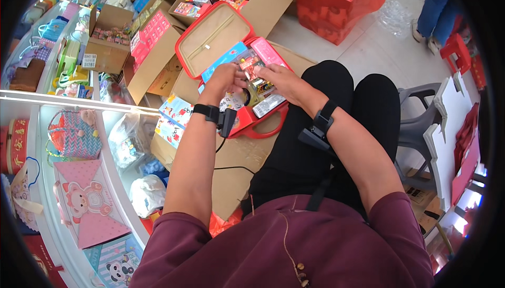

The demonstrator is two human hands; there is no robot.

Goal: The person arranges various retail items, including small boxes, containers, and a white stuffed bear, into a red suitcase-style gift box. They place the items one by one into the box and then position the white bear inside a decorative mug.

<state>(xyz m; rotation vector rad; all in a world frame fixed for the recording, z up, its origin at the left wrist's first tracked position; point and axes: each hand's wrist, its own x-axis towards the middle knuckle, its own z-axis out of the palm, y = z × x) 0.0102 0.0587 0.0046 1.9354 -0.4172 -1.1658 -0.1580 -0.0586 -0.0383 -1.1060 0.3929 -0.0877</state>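
A red case (pixel 181 51) stands with its beige-lined lid raised on a cardboard surface before me. Inside it lie a blue box (pixel 224 58), a pink box (pixel 268 52), a white printed box (pixel 269 105) along the near side and small packaged items. My right hand (pixel 278 77) grips a small red printed packet (pixel 253 67) between thumb and fingers above the contents. My left hand (pixel 228 79) is beside the packet over the left part of the case, its fingers loosely curled and apart; whether a fingertip touches the packet is unclear. The case's red handle (pixel 272 126) faces me.
Open cardboard cartons (pixel 272 2) with small boxes stand beyond the case. Shelves (pixel 114 161) with gift bags line the left. A red plastic bag (pixel 341 4) rests on the floor, and a person's legs (pixel 434 10) are at upper right. A grey plastic stool (pixel 418 122) is at right.
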